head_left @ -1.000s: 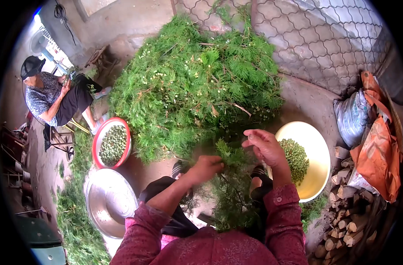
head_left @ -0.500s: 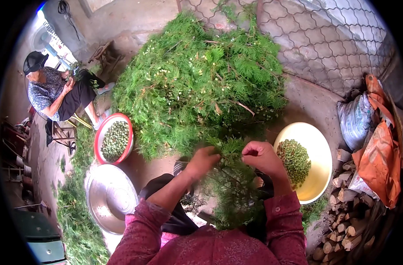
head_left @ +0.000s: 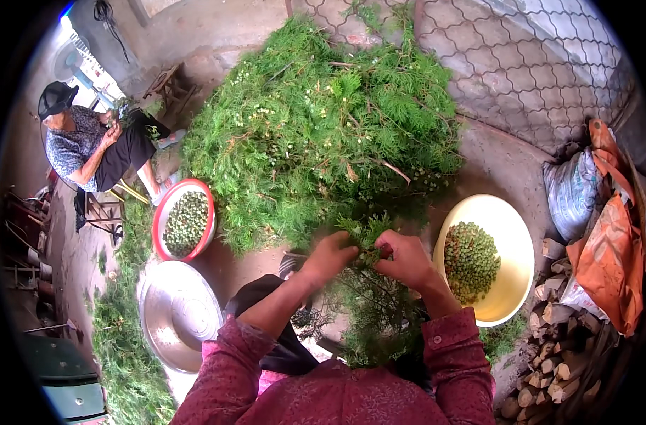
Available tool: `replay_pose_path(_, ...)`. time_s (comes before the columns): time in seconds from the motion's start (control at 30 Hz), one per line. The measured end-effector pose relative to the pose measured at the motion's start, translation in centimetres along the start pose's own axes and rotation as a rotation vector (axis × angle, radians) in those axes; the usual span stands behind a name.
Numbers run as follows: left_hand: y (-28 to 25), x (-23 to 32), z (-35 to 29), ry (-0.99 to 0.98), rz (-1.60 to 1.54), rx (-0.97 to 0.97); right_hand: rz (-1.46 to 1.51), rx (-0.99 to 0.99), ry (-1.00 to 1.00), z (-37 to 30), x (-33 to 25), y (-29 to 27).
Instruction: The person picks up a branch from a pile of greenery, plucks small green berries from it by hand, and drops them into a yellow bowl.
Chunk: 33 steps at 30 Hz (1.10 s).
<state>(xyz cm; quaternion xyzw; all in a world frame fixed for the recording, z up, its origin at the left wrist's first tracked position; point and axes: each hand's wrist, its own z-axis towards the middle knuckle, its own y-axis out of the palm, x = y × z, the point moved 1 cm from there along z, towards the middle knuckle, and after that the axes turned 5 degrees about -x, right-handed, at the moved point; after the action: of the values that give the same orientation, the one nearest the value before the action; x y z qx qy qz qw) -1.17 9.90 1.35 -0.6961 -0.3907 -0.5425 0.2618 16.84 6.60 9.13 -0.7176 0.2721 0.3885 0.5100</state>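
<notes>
A feathery evergreen branch [head_left: 372, 312] hangs over my lap between my two forearms. My left hand [head_left: 332, 256] is closed on its upper part, thumb toward the middle. Facing it, my right hand [head_left: 406, 261] pinches among the green sprigs at the branch's top; whether a small cone is between its fingertips is hidden. To the right of that hand stands a cream-yellow basin [head_left: 515, 269] with many small green cones [head_left: 472, 258] in it. Just beyond both hands rises a big heap of cut evergreen branches [head_left: 330, 134].
At left, a red-rimmed basin [head_left: 157, 228] holds more green cones. A shiny metal basin [head_left: 160, 312] is nearer me. Another person [head_left: 89, 145] sits on a stool at far left, handling a sprig. Stacked firewood [head_left: 549, 361] and an orange sack [head_left: 610, 255] line the right side.
My right hand has moved inward and a little left, from above the branch to its sprigs, its fingers now closed there. My left hand has shifted only slightly.
</notes>
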Motion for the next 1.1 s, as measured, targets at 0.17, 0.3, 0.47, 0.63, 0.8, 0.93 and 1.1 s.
replay_pose_path(0.17, 0.3, 0.9, -0.2, 0.007, 0.027, -0.001, 0.165, 0.050, -0.061, 0.4, 0.9, 0.2)
replay_pose_path(0.3, 0.4, 0.6, -0.2, -0.069, -0.023, -0.032, 0.259, 0.066, 0.009, 0.8, 1.2, 0.1)
replay_pose_path(0.47, 0.7, 0.0, -0.1, 0.013, 0.031, -0.090, 0.328, 0.062, 0.028, 0.7, 1.4, 0.1)
replay_pose_path(0.63, 1.1, 1.0, -0.5, 0.058, -0.018, -0.083, 0.353, 0.080, 0.003, 0.9, 1.6, 0.4)
replay_pose_path(0.8, 1.2, 0.5, -0.6, 0.020, -0.175, -0.041, 0.341, 0.058, -0.019, 1.0, 1.3, 0.2)
replay_pose_path(0.93, 0.9, 0.6, -0.6, -0.048, -0.182, -0.035, 0.317, 0.055, 0.030, 0.9, 1.1, 0.0)
replay_pose_path(1.1, 1.4, 1.2, -0.6, 0.018, -0.082, -0.097, 0.290, 0.095, -0.044, 1.1, 2.2, 0.6)
